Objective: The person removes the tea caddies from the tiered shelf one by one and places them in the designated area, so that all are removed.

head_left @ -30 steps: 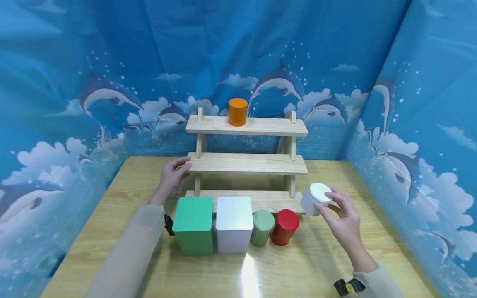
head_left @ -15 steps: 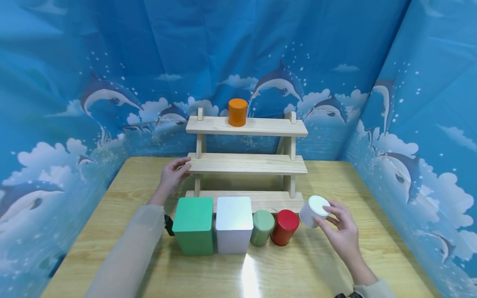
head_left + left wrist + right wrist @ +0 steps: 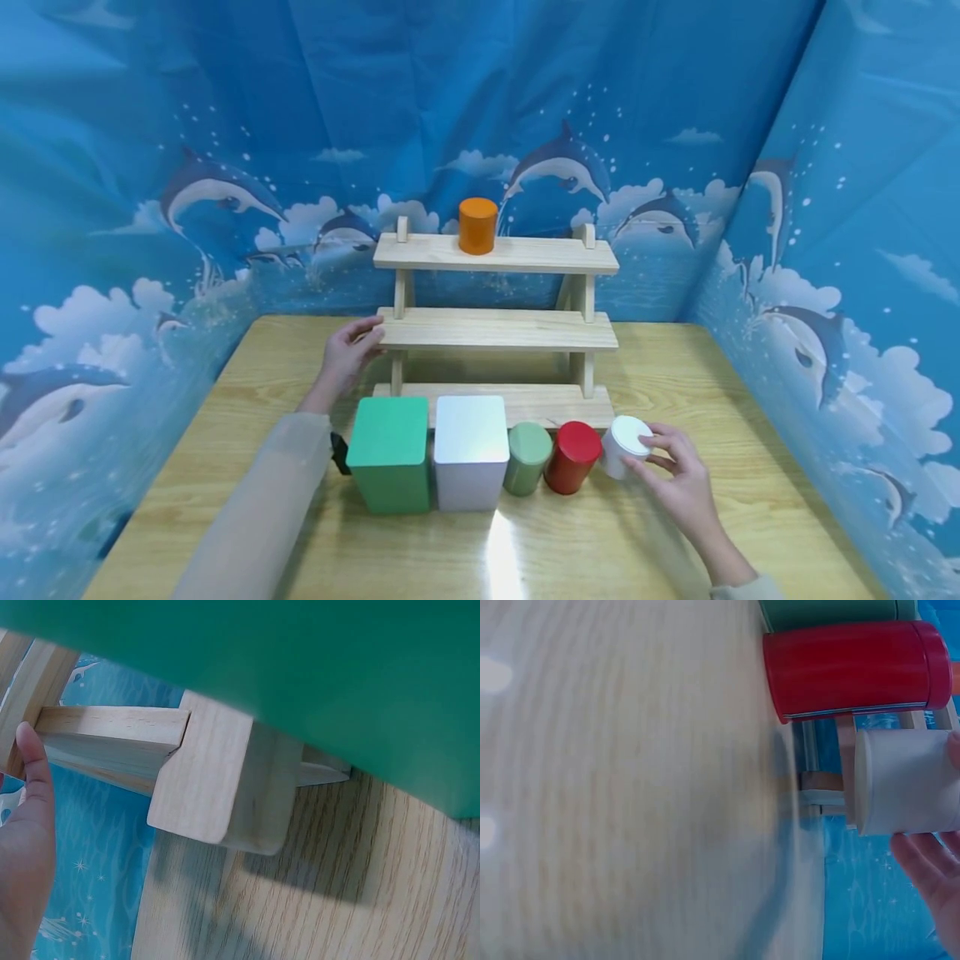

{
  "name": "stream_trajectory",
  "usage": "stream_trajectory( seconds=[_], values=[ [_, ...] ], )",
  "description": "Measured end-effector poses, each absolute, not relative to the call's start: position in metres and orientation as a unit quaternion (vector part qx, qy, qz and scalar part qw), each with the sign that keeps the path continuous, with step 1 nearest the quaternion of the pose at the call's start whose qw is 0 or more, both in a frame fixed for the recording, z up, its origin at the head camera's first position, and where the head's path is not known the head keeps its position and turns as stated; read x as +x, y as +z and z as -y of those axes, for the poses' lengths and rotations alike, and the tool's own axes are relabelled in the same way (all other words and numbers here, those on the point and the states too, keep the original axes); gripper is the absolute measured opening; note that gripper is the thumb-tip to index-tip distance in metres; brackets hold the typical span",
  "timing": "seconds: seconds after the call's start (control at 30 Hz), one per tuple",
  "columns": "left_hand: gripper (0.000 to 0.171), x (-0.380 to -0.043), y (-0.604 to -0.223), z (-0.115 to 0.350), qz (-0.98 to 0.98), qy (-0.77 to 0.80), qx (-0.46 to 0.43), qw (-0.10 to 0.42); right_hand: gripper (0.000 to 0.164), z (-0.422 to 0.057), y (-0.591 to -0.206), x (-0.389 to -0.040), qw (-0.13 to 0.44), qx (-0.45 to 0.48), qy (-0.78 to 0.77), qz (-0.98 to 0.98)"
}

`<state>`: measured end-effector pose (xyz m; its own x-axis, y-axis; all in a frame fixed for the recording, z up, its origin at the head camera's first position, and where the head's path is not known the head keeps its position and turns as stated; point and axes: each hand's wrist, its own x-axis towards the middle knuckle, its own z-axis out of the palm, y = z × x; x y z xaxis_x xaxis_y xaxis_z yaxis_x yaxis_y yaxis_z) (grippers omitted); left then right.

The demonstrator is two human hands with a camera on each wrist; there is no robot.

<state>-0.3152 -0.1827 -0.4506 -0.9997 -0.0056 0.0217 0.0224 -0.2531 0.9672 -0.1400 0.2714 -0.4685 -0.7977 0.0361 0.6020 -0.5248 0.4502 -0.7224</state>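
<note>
right hand point(image 3: 678, 483): grips white tin point(image 3: 624, 446), red tin point(image 3: 572, 457) just left | left hand point(image 3: 345, 358): relaxed, fingers touching wooden shelf point(image 3: 497, 329)

small tin point(image 3: 626, 445) right of tin row point(image 3: 471, 454) | rack point(image 3: 497, 327) behind

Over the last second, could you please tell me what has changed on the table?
The right hand has carried the white tin down and leftward, to the end of the row beside the red tin, and keeps hold of it. The left hand stays on the rack; the other tins are unmoved.
</note>
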Motion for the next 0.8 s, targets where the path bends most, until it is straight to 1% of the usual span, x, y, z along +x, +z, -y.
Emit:
stream_trajectory(
  seconds=[0.1,0.33,0.8],
  values=[
    [0.044,-0.319,-0.458,0.183,0.611,-0.791,-0.01,0.017,0.034,-0.27,-0.471,-0.138,0.27,0.143,0.499,0.811],
    [0.043,-0.321,-0.465,0.18,0.619,-0.785,-0.012,0.03,0.035,-0.285,-0.502,-0.146,0.247,0.123,0.503,0.819],
    [0.044,-0.323,-0.462,0.184,0.619,-0.785,-0.005,0.024,0.031,-0.284,-0.511,-0.146,0.187,0.09,0.484,0.85]
  ],
)
